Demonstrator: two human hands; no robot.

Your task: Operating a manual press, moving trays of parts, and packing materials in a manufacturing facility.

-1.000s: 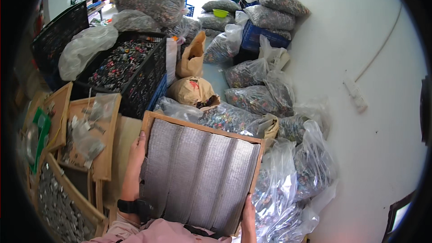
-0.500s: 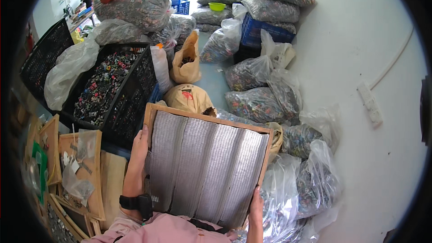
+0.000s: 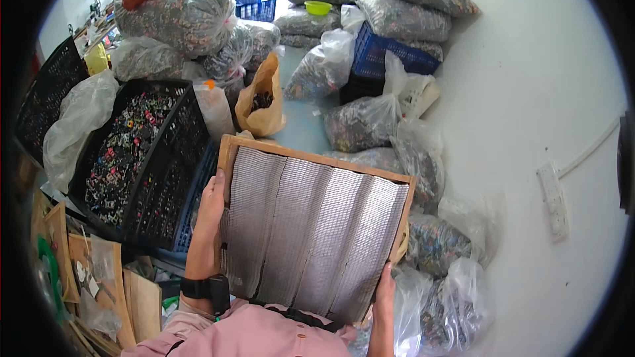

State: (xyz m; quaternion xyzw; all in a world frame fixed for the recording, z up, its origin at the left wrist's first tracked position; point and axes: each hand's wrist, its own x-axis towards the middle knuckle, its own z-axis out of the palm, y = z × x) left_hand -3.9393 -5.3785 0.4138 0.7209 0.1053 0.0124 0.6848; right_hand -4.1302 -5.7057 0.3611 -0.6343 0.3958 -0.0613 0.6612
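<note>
A wooden-framed tray (image 3: 317,158) is held up in front of my body, tilted. Wide silvery strips (image 3: 301,225), with a fine grid-like texture, fill it side by side; what they are made of is too fine to tell. My left hand (image 3: 213,201) grips the left side of the frame, its fingers behind the wood. On the lower right side, my right hand (image 3: 384,287) is closed round the frame edge, with its fingers mostly hidden. A dark band with a black box (image 3: 208,293) sits on my left wrist.
To the left stands a black crate (image 3: 159,165) full of small mixed-colour pieces. Beyond the tray is an open brown paper sack (image 3: 261,102). Filled clear plastic bags (image 3: 436,244) line the right wall. Wooden frames (image 3: 109,271) lean at lower left.
The tray, still in both hands, sits slightly further right in the picture. The view has shifted, and the rounded brown sack behind the tray is now mostly hidden.
</note>
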